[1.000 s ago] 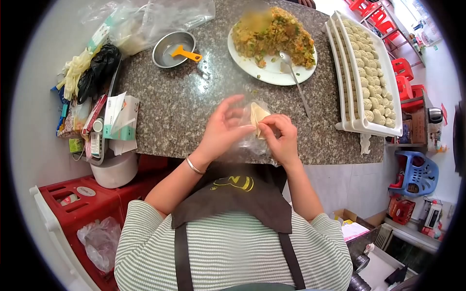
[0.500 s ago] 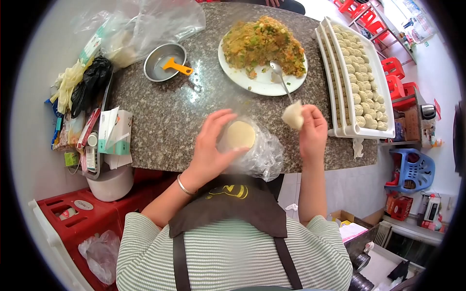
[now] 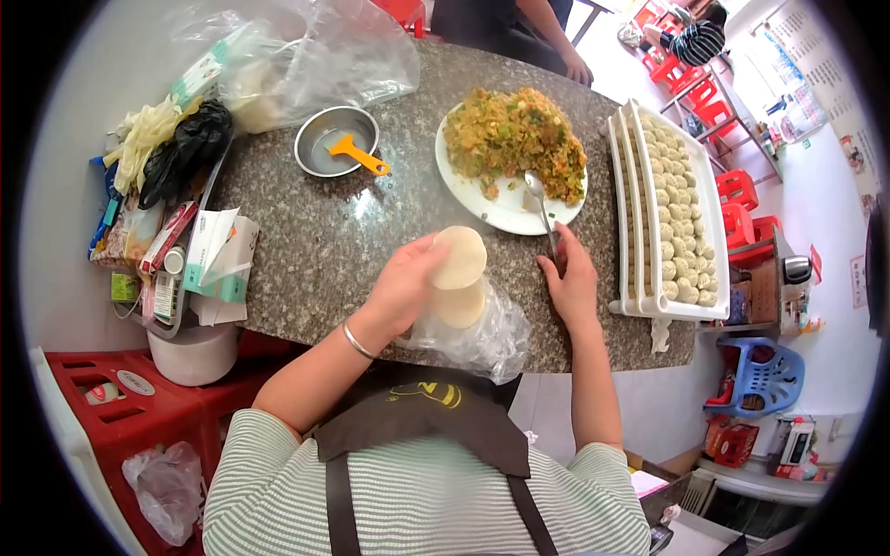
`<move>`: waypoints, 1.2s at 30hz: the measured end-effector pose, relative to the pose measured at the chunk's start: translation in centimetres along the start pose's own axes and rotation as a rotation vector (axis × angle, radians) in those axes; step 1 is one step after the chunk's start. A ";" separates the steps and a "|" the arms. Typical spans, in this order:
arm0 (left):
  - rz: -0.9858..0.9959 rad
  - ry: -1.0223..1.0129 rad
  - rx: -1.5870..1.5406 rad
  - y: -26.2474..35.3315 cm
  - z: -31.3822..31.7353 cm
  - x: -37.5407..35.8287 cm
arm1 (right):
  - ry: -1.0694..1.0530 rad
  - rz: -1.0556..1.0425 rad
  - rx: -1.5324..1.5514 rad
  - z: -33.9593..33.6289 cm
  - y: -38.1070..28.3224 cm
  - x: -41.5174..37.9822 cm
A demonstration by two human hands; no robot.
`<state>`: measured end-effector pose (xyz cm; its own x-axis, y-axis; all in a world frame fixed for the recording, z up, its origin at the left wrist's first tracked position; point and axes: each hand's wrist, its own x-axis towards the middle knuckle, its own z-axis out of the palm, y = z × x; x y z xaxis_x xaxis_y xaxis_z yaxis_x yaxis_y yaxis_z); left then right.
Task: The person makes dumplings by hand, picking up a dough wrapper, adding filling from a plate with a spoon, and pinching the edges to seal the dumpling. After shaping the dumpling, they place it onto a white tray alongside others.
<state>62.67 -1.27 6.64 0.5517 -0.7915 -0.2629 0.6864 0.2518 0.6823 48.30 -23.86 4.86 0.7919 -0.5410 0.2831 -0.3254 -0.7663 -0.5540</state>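
Observation:
Between thumb and fingers, my left hand (image 3: 408, 283) holds a round, pale dumpling wrapper (image 3: 461, 259). Just below it, more of the same wrappers (image 3: 458, 307) lie on a crumpled clear plastic bag (image 3: 487, 345) at the table's front edge. My right hand (image 3: 573, 283) has its thumb and fingers around the handle of a metal spoon (image 3: 535, 185). The spoon's bowl rests by a mound of chopped filling (image 3: 510, 139) on a white oval plate (image 3: 505, 215).
Stacked white trays (image 3: 640, 301) of filled dumplings (image 3: 684, 232) stand at the right. A metal bowl (image 3: 320, 123) with an orange-handled scraper (image 3: 357, 156) sits at the back left, near a clear bag (image 3: 343, 60). Another person's hand (image 3: 578, 69) is at the far edge.
A wrapper that was in my right hand is now in my left hand. My right hand has gone to the spoon handle. The camera view has tilted up.

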 end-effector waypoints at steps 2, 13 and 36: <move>0.002 -0.023 -0.021 -0.1 -0.7 0.3 | 0.025 -0.035 0.065 0.8 0.4 0.8; -0.068 -0.025 -0.092 0.2 -1.6 1.0 | -0.159 -0.187 -0.255 -0.6 -2.6 4.8; -0.020 0.020 -0.317 0.2 1.0 5.0 | -0.291 0.095 0.303 -1.1 -6.5 -0.1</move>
<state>65.06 -5.74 6.12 0.5437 -0.7875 -0.2901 0.8089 0.3995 0.4313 49.75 -19.26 9.29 0.8927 -0.4506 0.0113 -0.2718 -0.5581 -0.7840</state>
